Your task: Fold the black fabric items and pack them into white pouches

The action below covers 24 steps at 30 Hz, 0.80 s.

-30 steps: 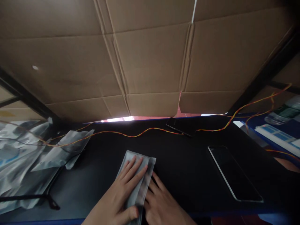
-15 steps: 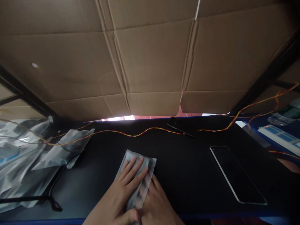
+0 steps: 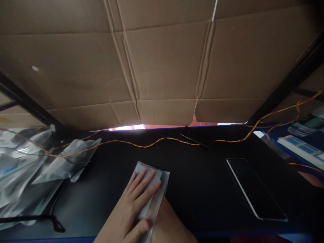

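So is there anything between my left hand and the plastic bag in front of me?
Nothing visible: your left hand lies spread right on top of the plastic bag. The red-and-yellow wire runs beyond the bag's far edge, not between them.

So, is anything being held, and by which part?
The left hand is spread across the upper face of a translucent plastic bag; the right hand is mostly hidden, its grip unclear.
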Available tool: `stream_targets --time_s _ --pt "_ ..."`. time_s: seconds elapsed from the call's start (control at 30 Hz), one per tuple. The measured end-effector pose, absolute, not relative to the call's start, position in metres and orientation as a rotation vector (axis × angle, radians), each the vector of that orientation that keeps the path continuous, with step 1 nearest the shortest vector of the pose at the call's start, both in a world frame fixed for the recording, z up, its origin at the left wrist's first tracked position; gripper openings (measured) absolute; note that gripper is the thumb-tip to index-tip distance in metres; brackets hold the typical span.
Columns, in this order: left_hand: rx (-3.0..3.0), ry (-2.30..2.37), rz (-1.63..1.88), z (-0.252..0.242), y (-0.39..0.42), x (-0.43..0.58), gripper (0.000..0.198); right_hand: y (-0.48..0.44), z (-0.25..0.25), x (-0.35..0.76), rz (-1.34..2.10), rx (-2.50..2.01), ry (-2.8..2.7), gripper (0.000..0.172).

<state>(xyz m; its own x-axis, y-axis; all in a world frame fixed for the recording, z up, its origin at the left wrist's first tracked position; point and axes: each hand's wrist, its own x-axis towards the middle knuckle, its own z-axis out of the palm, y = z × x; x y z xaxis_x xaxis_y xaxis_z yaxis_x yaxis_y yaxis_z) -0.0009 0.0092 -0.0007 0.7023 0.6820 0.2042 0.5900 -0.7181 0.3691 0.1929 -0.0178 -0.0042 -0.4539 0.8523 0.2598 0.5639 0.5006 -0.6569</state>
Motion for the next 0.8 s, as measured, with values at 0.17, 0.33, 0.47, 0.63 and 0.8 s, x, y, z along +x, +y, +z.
stream_targets --time_s 0.17,0.33,0.47,0.63,0.8 --pt "2.635 1.079 0.496 -0.009 0.010 -0.004 0.082 -0.023 0.008 0.247 0.742 -1.148 -2.129 0.041" --pt "2.672 0.994 0.457 -0.009 0.013 0.007 0.091 -0.025 -0.011 0.240 0.591 -1.336 -2.113 0.021" --pt "2.694 0.958 0.465 -0.006 0.015 0.015 0.099 -0.023 -0.016 0.216 0.517 -1.399 -2.090 0.020" --pt "2.818 1.151 0.602 -0.001 0.001 -0.007 0.075 -0.036 -0.013 0.250 0.429 -1.206 -2.063 0.031" --pt "2.979 0.856 0.664 -0.019 -0.026 -0.045 0.050 -0.058 -0.040 0.288 0.286 -1.108 -2.037 0.031"
